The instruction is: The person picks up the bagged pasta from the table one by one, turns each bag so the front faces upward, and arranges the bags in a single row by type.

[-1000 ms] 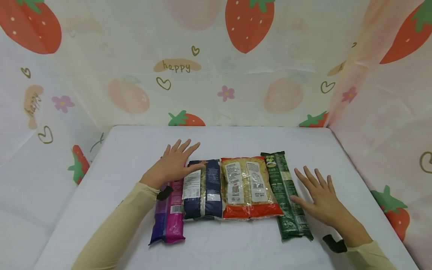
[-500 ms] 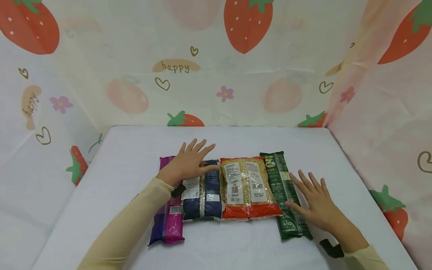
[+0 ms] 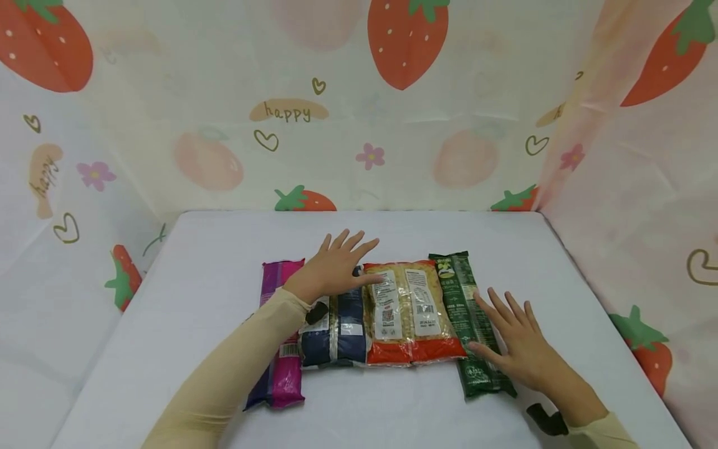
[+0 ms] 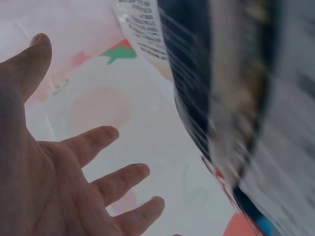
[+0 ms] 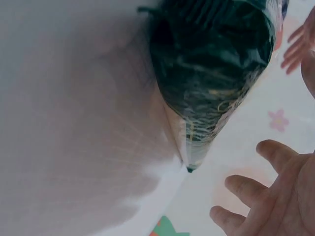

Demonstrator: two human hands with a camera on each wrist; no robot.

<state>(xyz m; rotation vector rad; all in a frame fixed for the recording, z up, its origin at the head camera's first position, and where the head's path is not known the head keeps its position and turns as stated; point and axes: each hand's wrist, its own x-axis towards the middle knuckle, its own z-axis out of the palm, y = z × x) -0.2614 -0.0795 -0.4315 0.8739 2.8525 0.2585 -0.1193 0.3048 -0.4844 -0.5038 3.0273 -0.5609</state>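
Four packets lie side by side, so several: a purple-and-pink packet [image 3: 287, 380], a dark blue packet [image 3: 350, 337], a see-through packet with red ends [image 3: 415, 312] and a long green packet [image 3: 461, 305]. My left hand [image 3: 335, 269] is held over the top of the blue packet, fingers spread, thumb reaching over the red-ended one. It covers part of the blue packet, and the sleeve covers part of the pink one. My right hand [image 3: 520, 350], fingers spread, is over the right side of the green packet. Neither hand grips anything. The left wrist view shows the blue packet [image 4: 192, 73] beside straight fingers.
A white tabletop [image 3: 392, 411] surrounds the packets. Cloth walls [image 3: 314, 156] printed with strawberries, hearts and flowers stand at the back and both sides. Each wrist carries a black strap piece, such as the right one [image 3: 546, 421].
My left hand has moved right, from over the pink and blue packets toward the red-ended one. My right hand has drifted slightly left over the green packet. The packets stay where they were.
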